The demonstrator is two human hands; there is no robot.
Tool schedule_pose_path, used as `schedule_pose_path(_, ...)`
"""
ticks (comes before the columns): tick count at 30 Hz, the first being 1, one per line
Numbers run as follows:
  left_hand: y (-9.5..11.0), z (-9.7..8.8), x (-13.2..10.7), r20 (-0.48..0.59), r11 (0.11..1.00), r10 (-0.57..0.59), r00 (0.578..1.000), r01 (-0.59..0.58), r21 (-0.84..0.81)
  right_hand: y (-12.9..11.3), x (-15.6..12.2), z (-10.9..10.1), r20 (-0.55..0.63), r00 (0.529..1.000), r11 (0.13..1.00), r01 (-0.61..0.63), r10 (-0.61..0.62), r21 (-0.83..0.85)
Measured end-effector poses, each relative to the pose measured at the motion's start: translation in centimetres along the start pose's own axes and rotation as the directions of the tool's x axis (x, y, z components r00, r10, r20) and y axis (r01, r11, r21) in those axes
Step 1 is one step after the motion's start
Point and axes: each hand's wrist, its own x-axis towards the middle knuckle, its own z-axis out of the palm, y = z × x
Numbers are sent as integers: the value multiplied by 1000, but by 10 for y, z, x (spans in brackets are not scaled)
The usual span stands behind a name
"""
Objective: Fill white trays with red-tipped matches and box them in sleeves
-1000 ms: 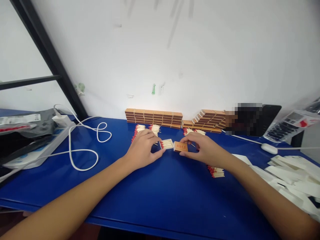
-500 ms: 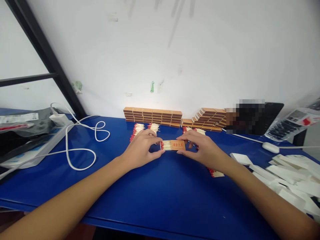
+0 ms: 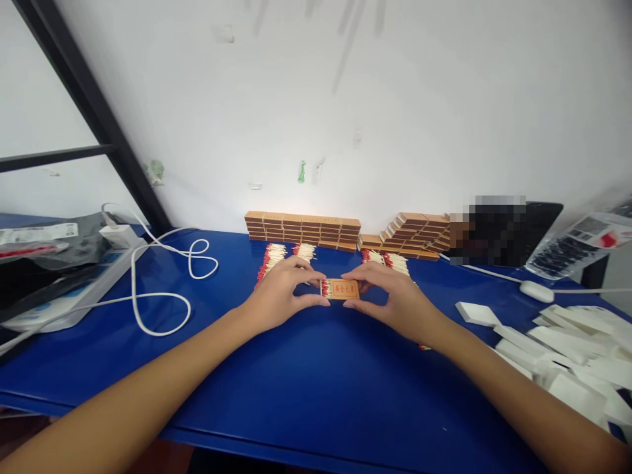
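A small orange matchbox (image 3: 343,288) lies on the blue table (image 3: 306,375) between my two hands. Its inner tray of red-tipped matches sticks out a little at the left end. My left hand (image 3: 282,296) pinches that tray end with thumb and fingers. My right hand (image 3: 390,296) grips the orange sleeve from the right. Loose piles of red-tipped matches (image 3: 274,258) lie just behind my hands, and another pile (image 3: 395,262) lies to the right.
Stacked orange matchboxes (image 3: 302,231) line the wall, with a slumped stack (image 3: 412,236) beside them. White box trays (image 3: 557,352) are heaped at right. A white cable (image 3: 162,296) loops at left near a power strip (image 3: 79,289). A mouse (image 3: 534,290) sits at right.
The tray and the sleeve were apart; my hands brought them together and the tray has slid almost fully into the sleeve.
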Motion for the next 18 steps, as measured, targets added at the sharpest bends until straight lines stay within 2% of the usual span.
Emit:
schedule_pose_path(4, 4, 1, -1, -23, 999, 22, 999, -22, -23, -10, -1, 4, -1, 1000, 999, 16, -16, 37)
schedule_pose_path(12, 5, 3, -1, 31, 990, 116, 993, -113, -79, -24, -6, 9, 54, 995, 991, 77, -83, 113)
schedule_pose_path(18, 6, 2, -2, 14, 994, 101, 995, -100, -42, -20, -7, 10, 66, 998, 996, 11, -17, 93)
